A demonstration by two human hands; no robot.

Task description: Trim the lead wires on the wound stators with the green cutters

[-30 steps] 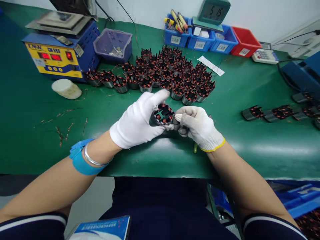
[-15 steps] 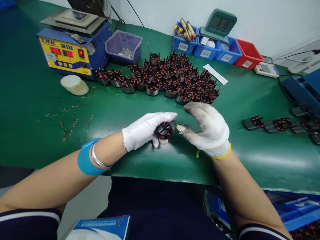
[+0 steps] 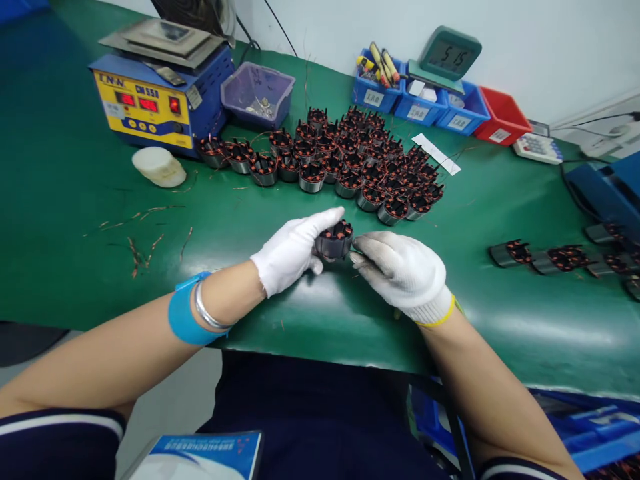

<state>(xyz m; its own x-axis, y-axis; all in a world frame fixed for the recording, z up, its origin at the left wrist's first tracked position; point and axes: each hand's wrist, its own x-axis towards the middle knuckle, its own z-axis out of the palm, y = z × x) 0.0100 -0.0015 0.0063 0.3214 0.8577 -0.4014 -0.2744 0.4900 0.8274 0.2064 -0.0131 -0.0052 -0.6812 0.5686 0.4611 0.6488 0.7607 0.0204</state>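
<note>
My left hand [image 3: 295, 252], in a white glove, grips a motor stator [image 3: 334, 245] from its left side, thumb over the top and fingers below. The stator is a dark ring with copper windings, its wound end now facing up. My right hand [image 3: 400, 270], in a white knit glove with a yellow cuff, is closed at the stator's right side, thumb and fingers pinched together. What lies between those fingertips is too small to make out. A bit of green shows at the right glove's cuff; its kind is hidden.
Behind the hands stand many wound stators [image 3: 350, 160] in a cluster; several more lie at right [image 3: 557, 259]. A blue-yellow CM550 unit [image 3: 143, 107], purple bin [image 3: 257, 93], white round block [image 3: 159, 167] and wire scraps [image 3: 137, 253] are left. Blue bins [image 3: 419, 110] and a red bin [image 3: 501, 117] line the wall.
The stator has turned from facing me to wound end up. My right thumb and fingers, spread apart before, have closed together beside it. The camera view has shifted slightly.
</note>
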